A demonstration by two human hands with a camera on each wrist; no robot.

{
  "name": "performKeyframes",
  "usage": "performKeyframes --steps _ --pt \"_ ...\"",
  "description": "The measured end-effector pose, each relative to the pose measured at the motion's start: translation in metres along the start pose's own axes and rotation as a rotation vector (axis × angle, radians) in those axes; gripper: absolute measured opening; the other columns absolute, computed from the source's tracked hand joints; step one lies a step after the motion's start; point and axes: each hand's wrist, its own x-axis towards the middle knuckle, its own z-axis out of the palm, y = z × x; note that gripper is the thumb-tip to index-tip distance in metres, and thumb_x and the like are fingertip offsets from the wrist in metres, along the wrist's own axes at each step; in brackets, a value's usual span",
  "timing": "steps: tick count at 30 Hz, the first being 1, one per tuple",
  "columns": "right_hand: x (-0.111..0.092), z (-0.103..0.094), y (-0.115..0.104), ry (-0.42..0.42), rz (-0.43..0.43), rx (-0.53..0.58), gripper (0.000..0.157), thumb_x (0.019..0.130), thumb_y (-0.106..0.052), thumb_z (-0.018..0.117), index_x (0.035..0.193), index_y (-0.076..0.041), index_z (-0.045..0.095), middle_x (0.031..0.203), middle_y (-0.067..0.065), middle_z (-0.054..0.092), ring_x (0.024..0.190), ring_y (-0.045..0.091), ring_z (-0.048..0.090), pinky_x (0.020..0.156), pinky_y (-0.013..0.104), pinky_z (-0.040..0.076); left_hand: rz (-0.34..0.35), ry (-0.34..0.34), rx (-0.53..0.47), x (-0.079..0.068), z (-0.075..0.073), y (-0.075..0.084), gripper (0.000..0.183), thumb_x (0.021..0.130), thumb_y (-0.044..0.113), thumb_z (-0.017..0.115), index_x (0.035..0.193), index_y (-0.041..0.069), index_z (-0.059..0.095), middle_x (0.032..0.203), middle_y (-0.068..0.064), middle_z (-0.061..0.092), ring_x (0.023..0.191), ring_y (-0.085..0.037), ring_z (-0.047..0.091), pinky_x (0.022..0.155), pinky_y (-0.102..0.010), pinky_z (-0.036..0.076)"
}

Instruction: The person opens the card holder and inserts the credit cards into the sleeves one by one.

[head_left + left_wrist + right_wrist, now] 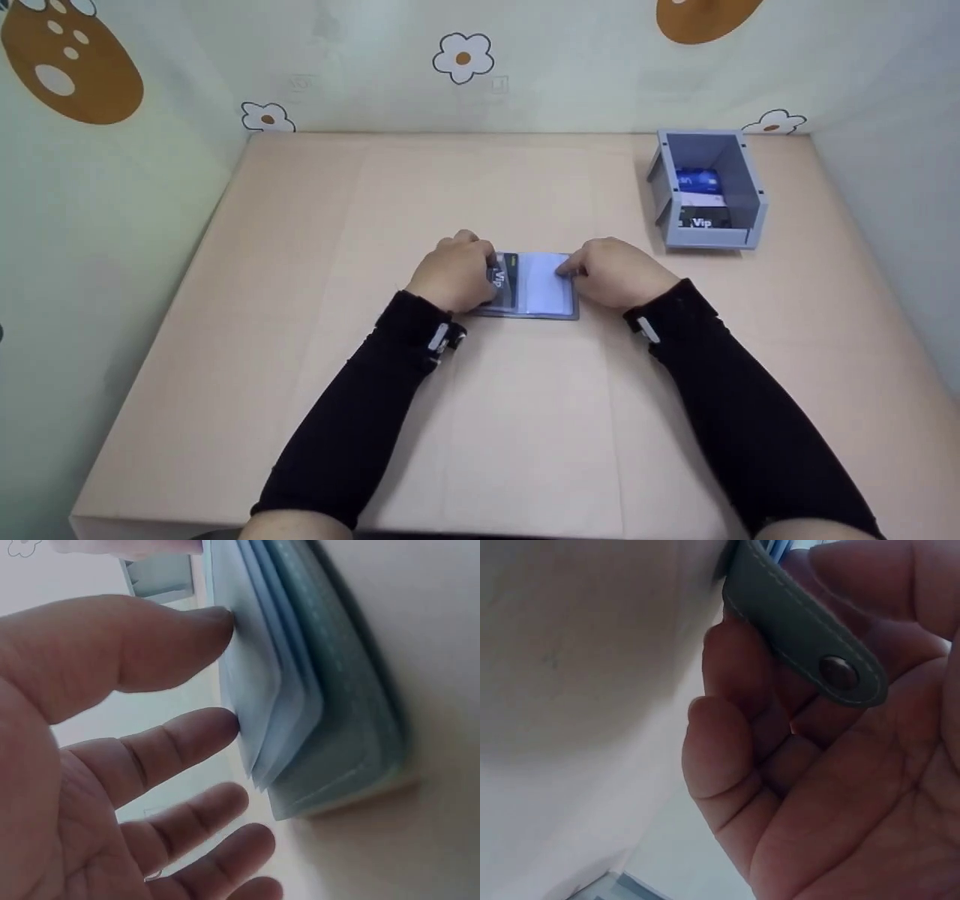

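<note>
A small grey card holder (pixel 575 307) lies spread on the table, with clear sleeves (pixel 259 660) stacked inside. Its left sleeve bears a dark "Vip" card (pixel 506 281); a pale sleeve (pixel 544 285) faces up on the right. My left hand (pixel 459 271) grips the left side, thumb and forefinger at the sleeves' edge and the other fingers loosely bent. On the right side, my right hand (pixel 619 271) holds the holder's edge, a fingertip on the pale sleeve. The holder's stitched strap (pixel 795 622), with a metal snap, sticks out between the right thumb and curled fingers.
A grey plastic bin (pixel 709 238) stands at the back right of the table, holding a blue card (pixel 697 180) and a black "Vip" card (pixel 705 217). Flower-patterned walls (pixel 555 67) border the table (pixel 450 180) at the back and sides.
</note>
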Motion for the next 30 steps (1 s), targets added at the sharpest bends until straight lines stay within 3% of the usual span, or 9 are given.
performKeyframes --steps 6,10,15,17,20,22,26,28,30 --pt "0.0 -0.005 0.003 0.05 -0.019 0.009 0.033 0.094 -0.009 0.062 0.122 -0.008 0.08 0.118 0.013 0.077 0.114 0.031 0.068 0.106 0.05 0.051 0.011 0.012 0.012 0.002 0.002 0.001 0.042 0.083 0.021 0.076 0.124 0.013 0.07 0.136 -0.005 0.063 0.118 -0.032 0.059 0.103 -0.05 0.052" --pt "-0.008 -0.023 0.01 0.13 0.005 0.045 0.032 0.098 -0.012 0.063 0.127 -0.003 0.075 0.107 0.016 0.075 0.1 0.031 0.067 0.094 0.05 0.054 0.008 0.003 0.005 0.002 0.004 0.003 0.048 0.084 0.022 0.075 0.131 0.013 0.068 0.141 -0.007 0.061 0.12 -0.032 0.06 0.104 -0.051 0.052" --pt "-0.027 -0.055 0.032 0.323 0.124 0.134 0.027 0.102 -0.013 0.062 0.123 -0.001 0.073 0.113 0.02 0.073 0.101 0.033 0.066 0.091 0.051 0.054 0.004 -0.018 0.002 0.003 0.007 0.006 0.053 0.087 0.023 0.073 0.138 0.013 0.065 0.149 -0.008 0.058 0.123 -0.033 0.06 0.105 -0.05 0.052" --pt "-0.034 -0.065 0.046 0.428 0.183 0.144 0.025 0.102 -0.012 0.06 0.12 0.0 0.074 0.116 0.022 0.072 0.103 0.036 0.066 0.091 0.052 0.053 0.005 -0.026 0.006 0.004 0.008 0.007 0.053 0.088 0.024 0.073 0.139 0.013 0.064 0.15 -0.009 0.057 0.124 -0.033 0.06 0.105 -0.05 0.052" --pt "-0.039 -0.076 0.07 0.516 0.269 0.134 0.029 0.102 -0.008 0.054 0.122 0.004 0.072 0.121 0.027 0.069 0.108 0.041 0.064 0.094 0.056 0.051 0.008 -0.031 0.012 0.004 0.008 0.008 0.053 0.088 0.024 0.072 0.139 0.012 0.063 0.15 -0.01 0.056 0.123 -0.034 0.061 0.105 -0.05 0.052" --pt "-0.039 -0.081 0.087 0.501 0.33 0.122 0.034 0.103 -0.006 0.05 0.129 0.006 0.068 0.13 0.03 0.065 0.117 0.045 0.06 0.101 0.061 0.047 0.01 -0.031 0.015 0.004 0.008 0.008 0.053 0.089 0.023 0.072 0.139 0.012 0.063 0.149 -0.01 0.057 0.123 -0.033 0.061 0.104 -0.05 0.053" --pt "-0.034 -0.086 0.111 0.388 0.433 0.108 0.045 0.103 -0.002 0.046 0.146 0.005 0.056 0.147 0.034 0.054 0.137 0.052 0.049 0.116 0.066 0.037 0.006 -0.031 0.018 0.004 0.008 0.007 0.052 0.089 0.023 0.071 0.14 0.013 0.063 0.149 -0.01 0.057 0.122 -0.033 0.062 0.104 -0.05 0.053" --pt "-0.03 -0.087 0.118 0.34 0.448 0.075 0.049 0.101 -0.001 0.044 0.148 0.005 0.054 0.151 0.036 0.05 0.142 0.055 0.043 0.12 0.067 0.032 0.006 -0.03 0.02 0.003 0.007 0.007 0.052 0.089 0.023 0.071 0.14 0.013 0.063 0.149 -0.01 0.057 0.122 -0.033 0.062 0.103 -0.05 0.054" --pt "-0.025 -0.087 0.122 0.296 0.444 0.025 0.051 0.098 0.001 0.046 0.148 0.005 0.054 0.148 0.037 0.051 0.138 0.055 0.048 0.118 0.067 0.034 0.005 -0.026 0.021 0.003 0.008 0.007 0.052 0.089 0.023 0.071 0.139 0.012 0.063 0.149 -0.01 0.057 0.121 -0.033 0.062 0.102 -0.05 0.054"
